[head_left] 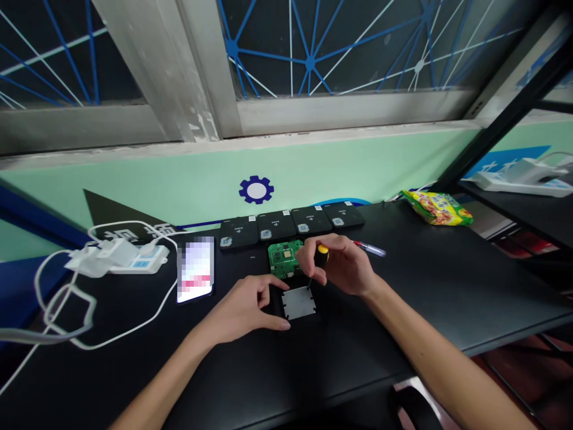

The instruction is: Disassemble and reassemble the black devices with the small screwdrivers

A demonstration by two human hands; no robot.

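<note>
My right hand (338, 263) grips a screwdriver (321, 255) by its yellow-and-black handle. Its thin shaft points down at the upper right corner of a silver metal plate (299, 303), which sits in a dark housing. Whether the tip is seated in a screw is too small to tell. With thumb and fingers spread, my left hand (248, 304) steadies the left side of that housing. Just behind the plate lies a green circuit board (283, 258), its right part covered by my right hand.
Several black boxes (275, 226) line the wall. A lit phone (196, 270) lies left, near a white power strip (138, 259) with looping cables. Toward the right are a pen-like tool (371, 248) and a yellow-green snack bag (439, 208). A black shelf (514, 200) stands at far right.
</note>
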